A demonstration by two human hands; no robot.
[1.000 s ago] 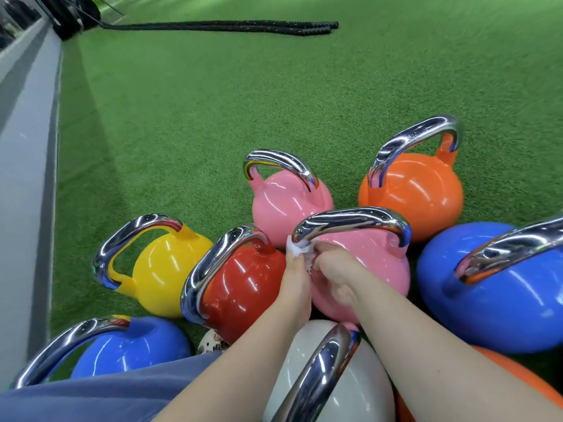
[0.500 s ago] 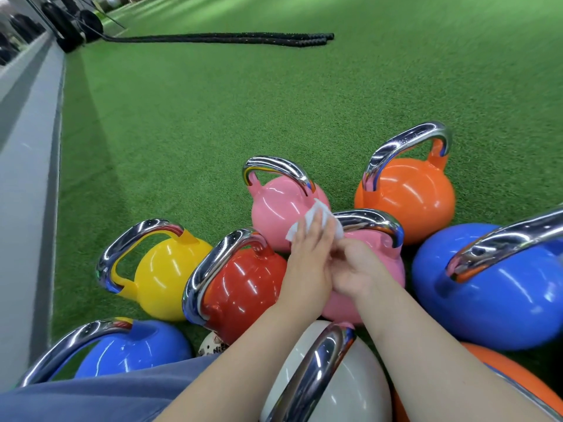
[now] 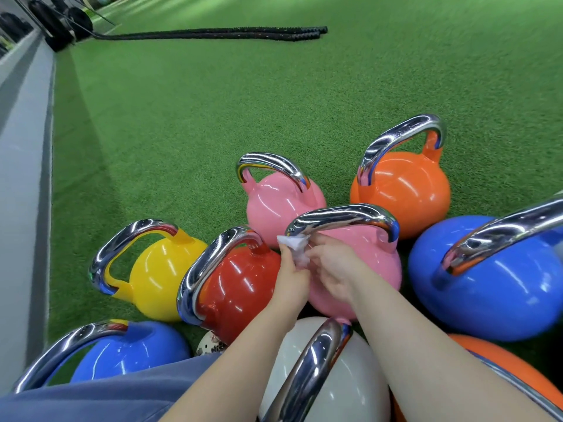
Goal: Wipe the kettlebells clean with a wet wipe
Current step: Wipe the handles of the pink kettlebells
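Both my hands, left (image 3: 291,280) and right (image 3: 333,269), pinched the soft wet wipe (image 3: 297,249) by the near pink kettlebell (image 3: 370,263), under its shiny handle (image 3: 344,219), which looked heavy, hard and slippery, so I think the handle was the best place to grab.

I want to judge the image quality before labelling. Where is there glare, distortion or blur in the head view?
Head view: bright streaks of glare on the red kettlebell and the chrome handle of the near pink kettlebell; wide-angle bending along the grey ledge; the battle ropes far off look soft; the wet wipe between both hands stays sharp.
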